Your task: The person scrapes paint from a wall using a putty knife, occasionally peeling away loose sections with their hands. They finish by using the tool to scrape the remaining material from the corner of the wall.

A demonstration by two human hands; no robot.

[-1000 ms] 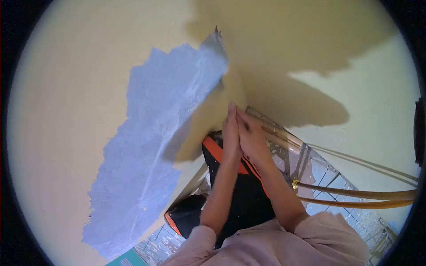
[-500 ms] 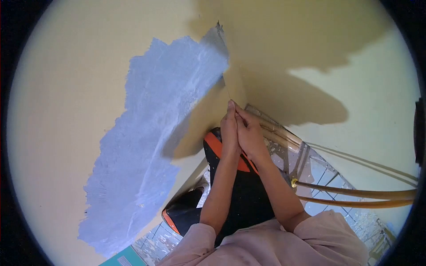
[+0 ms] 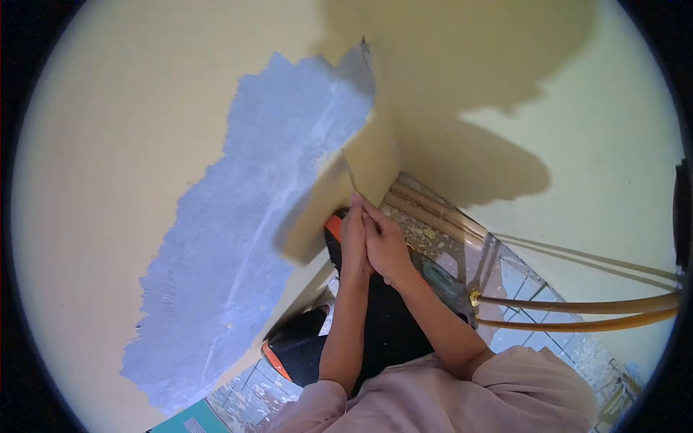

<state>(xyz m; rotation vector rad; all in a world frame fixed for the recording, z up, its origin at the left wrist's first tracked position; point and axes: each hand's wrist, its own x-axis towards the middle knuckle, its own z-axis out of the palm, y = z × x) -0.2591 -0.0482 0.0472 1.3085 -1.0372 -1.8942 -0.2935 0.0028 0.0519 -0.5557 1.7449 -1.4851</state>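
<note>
Bare grey patch (image 3: 245, 238) at 9 o'clock of the hands. The yellow flap (image 3: 321, 216) hangs off it at 11. Left hand (image 3: 352, 242) and right hand (image 3: 388, 249), pressed together, both pinch the flap's lower edge. My call: pull low along the wall, steady, or it tears. Hoses (image 3: 577, 314) at 3.

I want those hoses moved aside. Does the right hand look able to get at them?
Probably yes: the hoses lie open just right of the right hand, nothing between. But it now pinches the peeled flap with the left hand.
</note>
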